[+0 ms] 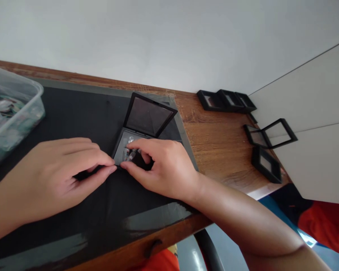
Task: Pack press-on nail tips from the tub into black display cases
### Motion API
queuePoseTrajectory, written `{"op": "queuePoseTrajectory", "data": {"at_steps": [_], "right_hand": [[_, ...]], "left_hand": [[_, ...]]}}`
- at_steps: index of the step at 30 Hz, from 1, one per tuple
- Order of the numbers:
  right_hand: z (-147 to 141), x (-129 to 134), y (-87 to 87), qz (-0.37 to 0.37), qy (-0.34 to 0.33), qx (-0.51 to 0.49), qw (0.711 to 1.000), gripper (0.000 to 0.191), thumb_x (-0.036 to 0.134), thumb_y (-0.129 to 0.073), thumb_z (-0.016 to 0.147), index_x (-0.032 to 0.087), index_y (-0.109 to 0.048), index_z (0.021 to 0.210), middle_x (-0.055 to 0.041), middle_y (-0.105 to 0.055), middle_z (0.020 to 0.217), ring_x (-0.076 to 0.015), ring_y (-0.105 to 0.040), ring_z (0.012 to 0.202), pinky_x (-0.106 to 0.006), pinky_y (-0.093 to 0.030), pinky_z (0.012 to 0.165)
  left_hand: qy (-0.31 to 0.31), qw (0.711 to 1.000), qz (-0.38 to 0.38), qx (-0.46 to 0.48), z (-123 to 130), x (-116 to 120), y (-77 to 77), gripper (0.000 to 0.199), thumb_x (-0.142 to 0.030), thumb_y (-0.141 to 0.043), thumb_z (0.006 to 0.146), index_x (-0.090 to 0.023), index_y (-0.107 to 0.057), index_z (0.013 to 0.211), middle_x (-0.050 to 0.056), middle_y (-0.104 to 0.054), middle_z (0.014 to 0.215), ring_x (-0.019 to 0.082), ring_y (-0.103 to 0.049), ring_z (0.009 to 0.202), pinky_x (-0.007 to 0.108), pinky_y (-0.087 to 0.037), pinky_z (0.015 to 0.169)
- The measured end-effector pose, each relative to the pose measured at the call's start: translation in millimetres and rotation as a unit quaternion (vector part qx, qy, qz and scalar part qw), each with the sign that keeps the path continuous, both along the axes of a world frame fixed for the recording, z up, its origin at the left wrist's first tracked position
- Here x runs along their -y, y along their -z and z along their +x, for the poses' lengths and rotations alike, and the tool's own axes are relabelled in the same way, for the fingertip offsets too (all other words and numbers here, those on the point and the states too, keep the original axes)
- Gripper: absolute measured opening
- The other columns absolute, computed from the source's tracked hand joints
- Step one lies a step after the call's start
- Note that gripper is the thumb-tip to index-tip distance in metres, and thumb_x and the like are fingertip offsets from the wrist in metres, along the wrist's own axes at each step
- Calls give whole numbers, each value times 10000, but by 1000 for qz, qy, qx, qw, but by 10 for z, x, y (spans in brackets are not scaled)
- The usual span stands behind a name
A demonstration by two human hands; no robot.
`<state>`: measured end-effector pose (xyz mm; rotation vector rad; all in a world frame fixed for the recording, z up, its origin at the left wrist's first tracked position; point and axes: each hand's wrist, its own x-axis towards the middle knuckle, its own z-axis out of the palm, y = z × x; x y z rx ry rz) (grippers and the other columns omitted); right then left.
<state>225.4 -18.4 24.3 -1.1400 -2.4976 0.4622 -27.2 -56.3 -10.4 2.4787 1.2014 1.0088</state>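
A small black hinged case (118,150) lies on the dark mat, its windowed lid (150,114) raised away from me. On its grey inner surface rests a small clear plastic packet (126,154) with coloured bits, partly covered by my fingers. My left hand (64,169) pinches the near left corner of the case between thumb and forefinger. Over the case curves my right hand (166,165), forefinger and thumb at either end of the packet. The thumb tip also meets the front edge of the case; its other fingers are mostly hidden underneath.
A clear plastic tub (31,101) of small packets stands at the left. Several black framed cases (226,101) sit at the back right, with an opened case (268,135) and another case (267,163) nearer. A white wall rises behind the wooden table (214,139).
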Motion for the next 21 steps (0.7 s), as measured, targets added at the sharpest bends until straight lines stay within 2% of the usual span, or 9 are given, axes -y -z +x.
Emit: {"op": "queuePoseTrajectory", "data": {"at_steps": [4, 10, 21], "right_hand": [[-12, 8, -23, -16, 7, 13, 1000, 260, 376, -846, 966, 184, -825, 1140, 54, -655, 683, -104, -554, 598, -248, -342, 617], [-29, 7, -40, -39, 20, 32, 999, 259, 394, -858, 965, 195, -820, 1126, 62, -624, 667, -102, -535, 591, -251, -327, 619], [2, -11, -34, -17, 4, 8, 1000, 318, 431, -908, 947, 158, -844, 1098, 53, -637, 684, -103, -567, 593, -253, -348, 610]], "left_hand": [[23, 1000, 2, -7, -18, -46, -32, 231, -317, -571, 1116, -295, -740, 961, -55, -745, 803, 140, -708, 685, 308, -525, 627], [42, 999, 13, -9, -34, -27, 14, 211, -328, -586, 1124, -296, -739, 982, -61, -743, 807, 143, -683, 684, 307, -500, 627], [60, 998, 17, -14, -62, -31, 38, 197, -291, -583, 1118, -281, -719, 976, -74, -688, 764, 121, -634, 662, 301, -483, 644]]}}
